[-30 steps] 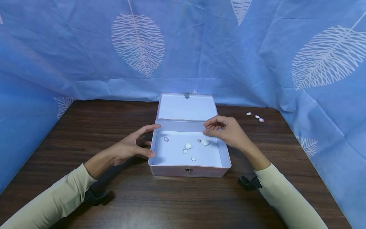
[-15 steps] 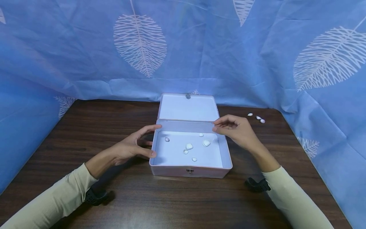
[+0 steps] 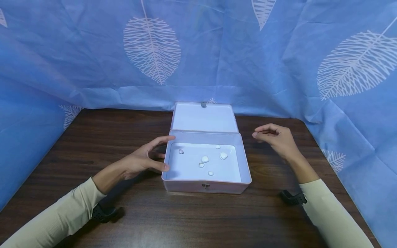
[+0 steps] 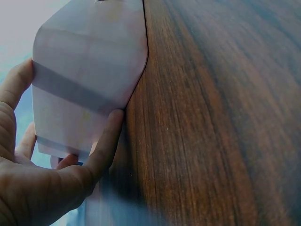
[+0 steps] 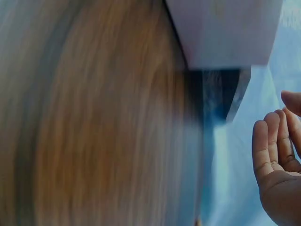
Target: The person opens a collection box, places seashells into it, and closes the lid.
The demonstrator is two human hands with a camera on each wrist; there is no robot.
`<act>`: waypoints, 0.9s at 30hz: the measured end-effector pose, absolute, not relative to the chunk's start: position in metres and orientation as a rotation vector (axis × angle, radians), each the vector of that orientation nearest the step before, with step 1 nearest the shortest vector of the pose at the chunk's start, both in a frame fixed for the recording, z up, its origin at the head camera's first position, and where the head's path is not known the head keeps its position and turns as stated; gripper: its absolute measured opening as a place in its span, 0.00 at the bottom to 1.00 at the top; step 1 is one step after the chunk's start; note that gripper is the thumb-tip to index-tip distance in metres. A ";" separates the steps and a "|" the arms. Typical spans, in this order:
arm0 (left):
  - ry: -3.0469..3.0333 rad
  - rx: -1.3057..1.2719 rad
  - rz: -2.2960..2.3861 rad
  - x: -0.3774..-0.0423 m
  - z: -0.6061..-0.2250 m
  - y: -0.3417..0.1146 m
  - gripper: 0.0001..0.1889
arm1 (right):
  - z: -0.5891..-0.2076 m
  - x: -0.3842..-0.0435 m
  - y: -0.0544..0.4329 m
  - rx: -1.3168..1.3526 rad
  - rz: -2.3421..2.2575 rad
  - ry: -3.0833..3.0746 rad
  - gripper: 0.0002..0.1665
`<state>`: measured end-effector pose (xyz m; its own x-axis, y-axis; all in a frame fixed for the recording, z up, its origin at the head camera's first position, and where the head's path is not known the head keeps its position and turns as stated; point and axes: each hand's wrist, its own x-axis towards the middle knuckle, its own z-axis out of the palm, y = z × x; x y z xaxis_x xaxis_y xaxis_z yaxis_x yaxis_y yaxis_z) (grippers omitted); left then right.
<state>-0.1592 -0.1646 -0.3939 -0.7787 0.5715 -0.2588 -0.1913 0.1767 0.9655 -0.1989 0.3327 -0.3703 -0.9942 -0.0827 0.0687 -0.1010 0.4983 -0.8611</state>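
Note:
A pale metal box [image 3: 207, 186] stands on the table with its lid [image 3: 203, 117] tipped back. On its white floor lie several small shells, among them a pinkish shell [image 3: 181, 151] at the left and a larger white shell [image 3: 223, 155] at the right. My left hand [image 3: 141, 158] touches the box's left side with spread fingers, thumb near the front corner; the left wrist view shows its fingertips against the box wall [image 4: 84, 61]. My right hand [image 3: 277, 139] is off to the right of the box, fingers loosely bent, with nothing visible between them in the right wrist view.
The dark wooden table [image 3: 204, 220] carries the box. Blue leaf-patterned cloth [image 3: 232, 55] hangs behind the table and along both sides. The far right spot where loose shells lay earlier is hidden behind my right hand.
My right hand has moved right, from over the box to above the table beside it. A small shell near the box's back lies slightly farther back. My left hand has stayed put.

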 end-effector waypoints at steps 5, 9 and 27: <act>1.869 0.363 1.663 -0.159 -0.394 -0.165 0.56 | -0.376 -0.207 0.358 0.111 1.549 -2.679 0.22; 1.878 0.353 1.659 -0.159 -0.394 -0.165 0.56 | -0.381 -0.214 0.378 0.042 1.535 -2.675 0.19; 1.889 0.355 1.652 -0.159 -0.394 -0.165 0.55 | -0.391 -0.233 0.440 -0.226 1.523 -2.749 0.12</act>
<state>-0.1591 -0.1650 -0.3942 -0.7859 0.5615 -0.2588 -0.1817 0.1904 0.9648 -0.2327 0.4405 -0.3908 -0.9897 0.1203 -0.0776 0.1295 0.5223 -0.8429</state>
